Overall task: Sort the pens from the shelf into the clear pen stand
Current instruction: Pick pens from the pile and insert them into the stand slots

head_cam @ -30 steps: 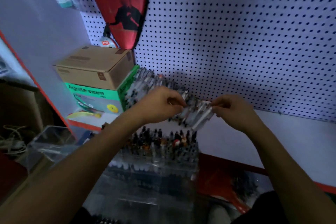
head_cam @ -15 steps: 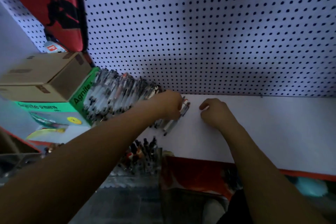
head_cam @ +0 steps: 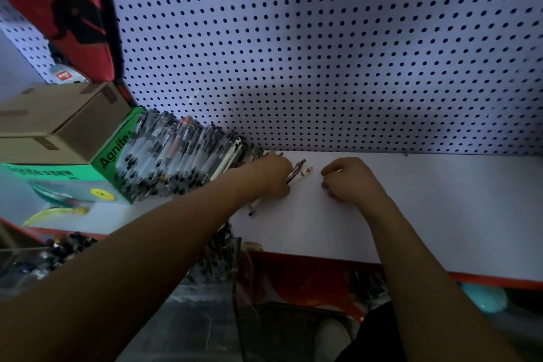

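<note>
Both hands are down on the white shelf (head_cam: pixel 426 214), just right of the big heap of pens (head_cam: pixel 176 156) that leans against the green box (head_cam: pixel 111 156). The left hand (head_cam: pixel 271 178) has its fingers curled over a small bunch of pens (head_cam: pixel 295 172) at the heap's right edge – a silver tip pokes out past the knuckles towards the pegboard (head_cam: pixel 323 53), and a dark end sticks out beneath the wrist. The right hand (head_cam: pixel 351 182) sits just right of that bunch, fingers curled under; whether it pinches anything I cannot tell, nothing shows between them.

The clear pen stand (head_cam: pixel 226 258) is below the shelf's front edge, under the left forearm, dark pen tops already showing in it.

Risks from here, as I judge it. That heap is stacked loose and slanted – drag pens out of its right flank and the rest could slide across the shelf or roll off the front. The bunch under the left hand looks loosely gathered, so a lift could shed one or two over the edge, past the stand. A tiny reddish bit (head_cam: pixel 308 170) lies between the two hands, perhaps a cap or clip, easily swept away. The light is dim and the stand is see-through and half hidden by the arm, so a blind drop may miss it or jam against the pens already inside
</note>
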A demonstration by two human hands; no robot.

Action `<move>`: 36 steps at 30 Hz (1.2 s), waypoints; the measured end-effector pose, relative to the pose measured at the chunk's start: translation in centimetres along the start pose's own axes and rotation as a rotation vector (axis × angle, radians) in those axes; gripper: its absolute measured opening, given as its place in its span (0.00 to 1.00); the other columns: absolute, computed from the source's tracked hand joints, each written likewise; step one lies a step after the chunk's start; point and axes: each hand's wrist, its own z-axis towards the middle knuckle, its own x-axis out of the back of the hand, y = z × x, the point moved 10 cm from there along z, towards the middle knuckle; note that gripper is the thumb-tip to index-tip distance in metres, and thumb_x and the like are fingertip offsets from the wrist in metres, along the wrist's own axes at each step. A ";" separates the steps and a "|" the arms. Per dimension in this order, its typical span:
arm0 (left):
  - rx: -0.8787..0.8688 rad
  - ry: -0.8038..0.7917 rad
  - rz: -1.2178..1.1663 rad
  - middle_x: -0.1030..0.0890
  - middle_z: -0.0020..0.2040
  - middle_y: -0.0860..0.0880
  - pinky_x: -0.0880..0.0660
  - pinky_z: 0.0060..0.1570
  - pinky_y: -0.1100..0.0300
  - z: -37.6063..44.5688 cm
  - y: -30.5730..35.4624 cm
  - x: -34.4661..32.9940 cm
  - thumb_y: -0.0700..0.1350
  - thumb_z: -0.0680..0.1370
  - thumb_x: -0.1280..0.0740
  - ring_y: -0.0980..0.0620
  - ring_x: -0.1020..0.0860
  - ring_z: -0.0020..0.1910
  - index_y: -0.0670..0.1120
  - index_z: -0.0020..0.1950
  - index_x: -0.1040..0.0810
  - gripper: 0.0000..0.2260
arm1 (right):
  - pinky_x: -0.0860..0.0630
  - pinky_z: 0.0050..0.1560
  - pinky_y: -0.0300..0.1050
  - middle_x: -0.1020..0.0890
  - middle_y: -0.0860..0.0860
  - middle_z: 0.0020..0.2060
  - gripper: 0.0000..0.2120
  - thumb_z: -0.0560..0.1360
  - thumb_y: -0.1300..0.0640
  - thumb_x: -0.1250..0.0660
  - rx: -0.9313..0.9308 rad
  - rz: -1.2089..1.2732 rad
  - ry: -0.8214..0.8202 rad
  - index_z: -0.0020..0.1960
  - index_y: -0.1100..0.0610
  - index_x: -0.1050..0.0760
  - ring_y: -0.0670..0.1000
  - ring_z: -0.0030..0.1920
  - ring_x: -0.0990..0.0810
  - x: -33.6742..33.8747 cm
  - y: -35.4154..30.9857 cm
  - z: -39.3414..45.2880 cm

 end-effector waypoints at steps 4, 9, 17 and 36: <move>-0.014 0.020 -0.456 0.25 0.37 0.47 0.28 0.32 0.62 -1.2 -0.1 1.9 0.44 0.80 0.34 0.52 0.26 0.32 0.39 0.45 0.27 0.09 | 0.21 0.41 0.41 0.16 0.53 0.44 0.04 0.78 0.58 0.32 0.059 0.313 -0.036 0.46 0.55 0.20 0.49 0.39 0.19 0.4 -1.6 -1.5; -0.129 0.007 -0.606 0.24 0.35 0.49 0.24 0.38 0.60 -4.3 0.6 3.9 0.44 0.80 0.34 0.55 0.24 0.32 0.44 0.47 0.23 0.04 | 0.22 0.43 0.40 0.15 0.50 0.45 0.06 0.77 0.53 0.30 0.179 0.466 -0.111 0.51 0.53 0.17 0.47 0.42 0.18 0.0 -4.1 -2.7; -0.035 0.318 -0.985 0.20 0.39 0.42 0.23 0.37 0.64 -10.2 -4.6 6.5 0.44 0.79 0.32 0.52 0.22 0.36 0.41 0.50 0.19 0.07 | 0.21 0.37 0.40 0.16 0.52 0.36 0.07 0.78 0.58 0.33 0.268 0.682 -0.076 0.49 0.61 0.19 0.50 0.36 0.19 0.0 -8.1 -5.2; 0.146 1.208 -2.046 0.17 0.43 0.47 0.21 0.37 0.62 -33.1 -23.0 -2.6 0.40 0.82 0.41 0.53 0.20 0.40 0.47 0.59 0.26 0.07 | 0.17 0.41 0.46 0.18 0.56 0.38 0.02 0.79 0.65 0.35 0.274 0.851 -0.423 0.48 0.62 0.24 0.52 0.37 0.19 -17.8 -21.9 -16.8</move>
